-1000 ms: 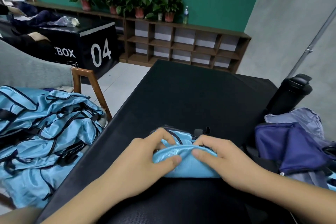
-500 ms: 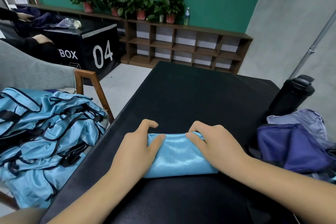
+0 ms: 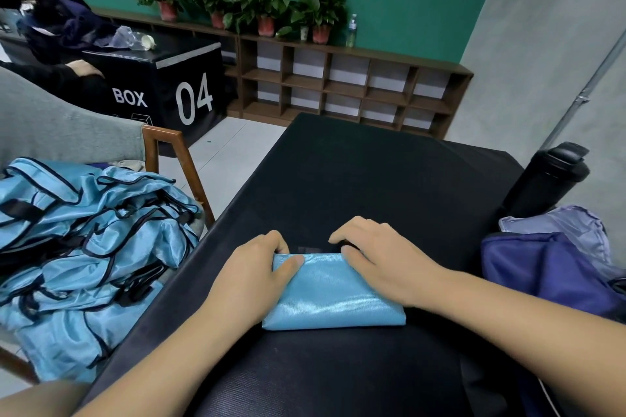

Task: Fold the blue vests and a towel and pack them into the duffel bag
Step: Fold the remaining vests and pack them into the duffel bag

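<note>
A folded light-blue vest [image 3: 333, 294] lies as a compact rectangle on the black table [image 3: 366, 179] in front of me. My left hand [image 3: 252, 276] grips its far left corner, thumb on top and fingers curled over the far edge. My right hand [image 3: 382, 259] holds the far right part, its fingers curled over the far edge. A heap of unfolded blue vests [image 3: 81, 247] with black trim lies on a chair at the left. The purple duffel bag [image 3: 555, 274] sits at the table's right edge.
A black bottle [image 3: 548, 179] stands at the right behind the duffel bag. A grey chair with a wooden arm [image 3: 169, 152] holds the vest heap. Beyond are a black box marked 04 [image 3: 162, 85], a wooden shelf [image 3: 338, 85] and potted plants [image 3: 244, 0].
The vest has been rolled over away from me into a flatter, wider rectangle. Both hands moved from the top of the bundle to its far edge.
</note>
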`<state>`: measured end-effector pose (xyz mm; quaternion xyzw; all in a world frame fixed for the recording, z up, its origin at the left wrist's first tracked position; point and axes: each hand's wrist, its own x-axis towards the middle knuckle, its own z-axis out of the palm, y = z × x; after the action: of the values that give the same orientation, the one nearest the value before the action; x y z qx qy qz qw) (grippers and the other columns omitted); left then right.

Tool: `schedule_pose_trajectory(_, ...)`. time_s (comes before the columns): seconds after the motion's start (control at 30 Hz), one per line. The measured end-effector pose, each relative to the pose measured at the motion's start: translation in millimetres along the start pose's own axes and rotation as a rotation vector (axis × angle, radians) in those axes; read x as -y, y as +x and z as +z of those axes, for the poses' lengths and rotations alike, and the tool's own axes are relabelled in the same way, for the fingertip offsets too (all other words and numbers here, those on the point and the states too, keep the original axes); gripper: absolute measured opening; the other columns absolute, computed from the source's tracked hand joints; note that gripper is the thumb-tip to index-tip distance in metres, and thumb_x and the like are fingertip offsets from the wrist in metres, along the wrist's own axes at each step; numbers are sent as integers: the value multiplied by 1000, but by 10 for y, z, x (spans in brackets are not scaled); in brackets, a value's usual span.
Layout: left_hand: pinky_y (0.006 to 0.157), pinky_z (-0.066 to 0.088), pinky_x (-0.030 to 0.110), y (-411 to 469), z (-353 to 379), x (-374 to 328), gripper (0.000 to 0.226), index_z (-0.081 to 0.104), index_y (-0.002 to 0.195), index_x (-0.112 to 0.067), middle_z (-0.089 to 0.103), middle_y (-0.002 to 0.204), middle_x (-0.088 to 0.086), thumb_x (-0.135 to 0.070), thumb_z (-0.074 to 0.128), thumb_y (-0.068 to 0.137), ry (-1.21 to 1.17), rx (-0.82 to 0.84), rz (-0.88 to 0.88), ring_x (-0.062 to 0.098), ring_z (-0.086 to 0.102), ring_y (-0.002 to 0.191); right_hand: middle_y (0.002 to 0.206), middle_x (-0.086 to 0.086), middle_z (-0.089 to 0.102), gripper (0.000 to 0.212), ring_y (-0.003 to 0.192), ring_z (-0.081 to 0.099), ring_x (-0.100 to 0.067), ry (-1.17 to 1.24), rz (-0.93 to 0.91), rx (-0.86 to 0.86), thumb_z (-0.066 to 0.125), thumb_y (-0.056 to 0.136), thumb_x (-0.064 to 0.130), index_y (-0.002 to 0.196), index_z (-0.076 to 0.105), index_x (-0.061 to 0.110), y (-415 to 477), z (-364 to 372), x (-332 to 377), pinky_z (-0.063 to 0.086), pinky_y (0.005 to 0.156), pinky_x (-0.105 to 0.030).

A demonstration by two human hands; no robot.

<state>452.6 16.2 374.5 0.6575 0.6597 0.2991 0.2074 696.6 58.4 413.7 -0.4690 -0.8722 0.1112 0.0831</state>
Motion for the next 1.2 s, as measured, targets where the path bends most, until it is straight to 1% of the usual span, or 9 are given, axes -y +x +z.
schedule_pose_trajectory(0.1, 66, 47, 27, -1, -11, 12, 29, 56, 83, -28, 66, 85, -11, -49, 69, 97, -51, 0, -5, 7, 60, 79, 121, 19, 64, 33, 113, 59, -1, 178, 59, 186, 45, 108, 57, 132, 61, 39, 122, -153, 123, 47, 102, -28)
schedule_pose_trajectory(0.23, 62, 44, 23, -12, -26, 5, 28, 57, 83, -26, 67, 82, -11, -47, 71, 97, -105, 2, -8, 7, 61, 77, 116, 22, 68, 54, 105, 64, -1, 153, 124, 377, 67, 89, 75, 130, 61, 41, 258, -265, 213, 53, 94, -28)
schedule_pose_trajectory(0.4, 60, 44, 22, -23, -31, -8, 29, 59, 84, -26, 67, 82, -13, -48, 72, 96, -147, 22, -5, 8, 59, 72, 111, 13, 71, 52, 98, 71, -10, 156, 211, 467, 84, 77, 67, 110, 62, 32, 318, -283, 299, 60, 87, -36)
schedule_pose_trajectory(0.53, 57, 40, 19, -41, -26, -39, 30, 60, 84, -24, 65, 80, -23, -49, 72, 96, -188, 44, 6, 3, 53, 65, 108, 3, 79, 61, 97, 79, -20, 306, 320, 563, 92, 74, 56, 113, 65, 19, 291, -319, 302, 64, 89, -45)
schedule_pose_trajectory(0.63, 55, 39, 19, -56, -26, -54, 33, 60, 84, -24, 63, 73, -19, -53, 69, 98, -210, 58, 10, 4, 50, 61, 105, -2, 81, 62, 99, 79, -28, 351, 359, 629, 92, 74, 55, 113, 67, 14, 253, -351, 321, 60, 82, -45)
schedule_pose_trajectory(0.7, 55, 40, 18, -63, -33, -73, 33, 61, 85, -24, 61, 69, -12, -53, 65, 100, -251, 66, 9, 4, 49, 60, 107, -3, 82, 53, 101, 79, -29, 411, 381, 662, 90, 80, 49, 115, 71, 15, 215, -393, 336, 62, 91, -48)
schedule_pose_trajectory(0.83, 64, 44, 24, -57, -55, -88, 39, 59, 86, -20, 65, 78, -1, -54, 56, 105, -335, 50, -15, 3, 51, 64, 109, -5, 82, 38, 102, 79, -26, 491, 389, 664, 87, 88, 37, 116, 75, 15, 123, -570, 347, 61, 99, -51)
schedule_pose_trajectory(1.0, 86, 56, 40, -45, -48, -89, 47, 59, 87, -18, 74, 86, -5, -59, 49, 107, -382, 43, -55, 16, 68, 82, 113, -10, 80, 49, 107, 78, -35, 490, 376, 579, 90, 84, 42, 118, 74, 11, -50, -944, 290, 55, 103, -66)
schedule_pose_trajectory(1.2, 81, 56, 37, -107, 38, -168, 29, 67, 95, -21, 75, 85, -9, -47, 60, 105, -262, 92, 31, 15, 67, 79, 114, -11, 80, 36, 107, 78, -34, 522, 381, 442, 85, 91, 32, 121, 75, 13, -519, -1602, 186, 58, 102, -60)
